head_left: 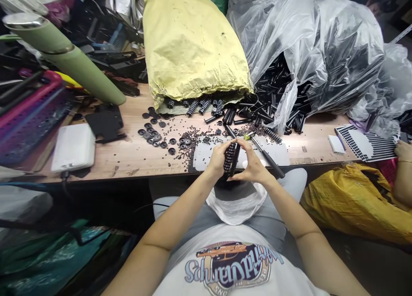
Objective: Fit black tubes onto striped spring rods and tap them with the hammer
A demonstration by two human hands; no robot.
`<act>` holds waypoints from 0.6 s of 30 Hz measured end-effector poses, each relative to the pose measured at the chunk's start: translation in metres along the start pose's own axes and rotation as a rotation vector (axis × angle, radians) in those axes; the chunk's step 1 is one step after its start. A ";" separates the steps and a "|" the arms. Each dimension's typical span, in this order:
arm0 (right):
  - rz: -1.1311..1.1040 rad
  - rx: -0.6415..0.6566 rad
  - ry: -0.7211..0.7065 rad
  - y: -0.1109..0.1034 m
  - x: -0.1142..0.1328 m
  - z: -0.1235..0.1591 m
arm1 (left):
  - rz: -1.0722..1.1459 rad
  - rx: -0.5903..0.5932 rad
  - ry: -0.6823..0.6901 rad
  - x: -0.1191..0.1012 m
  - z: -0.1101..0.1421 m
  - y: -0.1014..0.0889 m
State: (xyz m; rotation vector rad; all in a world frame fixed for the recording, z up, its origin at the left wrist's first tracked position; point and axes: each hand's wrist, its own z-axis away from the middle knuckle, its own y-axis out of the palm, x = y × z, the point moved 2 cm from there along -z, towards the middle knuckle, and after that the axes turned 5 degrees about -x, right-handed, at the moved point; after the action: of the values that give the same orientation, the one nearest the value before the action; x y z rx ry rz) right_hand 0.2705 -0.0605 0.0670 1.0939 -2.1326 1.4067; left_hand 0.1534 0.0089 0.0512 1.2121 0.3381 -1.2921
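My left hand and my right hand meet at the near edge of the wooden table, both closed around a black ribbed rod-shaped part held upright between them. My right fingers pinch its top end. Just beyond lie a black screwdriver with a yellow-green collar and a white sheet. Small black washers and tiny dark beads are scattered on the table. A white plastic bag rests in my lap under the hands.
A yellow sack spills ribbed parts at the back. A clear plastic bag holds several black tubes. A green cylinder, a white box and pink crates stand left. Another person's hand rests by a checkered sheet at right.
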 end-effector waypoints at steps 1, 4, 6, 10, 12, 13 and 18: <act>-0.007 0.013 -0.001 0.001 0.000 -0.002 | 0.000 -0.019 -0.022 0.001 0.001 0.002; -0.034 0.051 0.034 0.005 -0.004 -0.004 | -0.018 -0.036 -0.088 0.001 0.003 0.007; -0.047 0.049 0.070 0.007 -0.006 -0.004 | -0.039 -0.041 -0.109 0.000 0.003 0.010; -0.017 0.013 0.159 0.012 -0.010 -0.002 | -0.102 -0.054 -0.130 0.000 -0.004 0.009; 0.003 0.001 0.189 0.016 -0.013 -0.001 | -0.165 -0.041 -0.136 0.004 -0.008 0.005; 0.016 -0.007 0.198 0.019 -0.015 0.000 | -0.216 -0.030 -0.117 0.007 -0.009 0.003; 0.175 -0.108 0.254 0.035 -0.031 0.007 | -0.868 -0.015 0.482 0.022 -0.011 -0.005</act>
State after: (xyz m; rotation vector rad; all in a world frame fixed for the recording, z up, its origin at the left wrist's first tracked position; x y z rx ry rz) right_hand 0.2644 -0.0477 0.0225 0.6626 -2.1294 1.4025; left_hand 0.1608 0.0072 0.0270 1.4146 1.3299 -1.6869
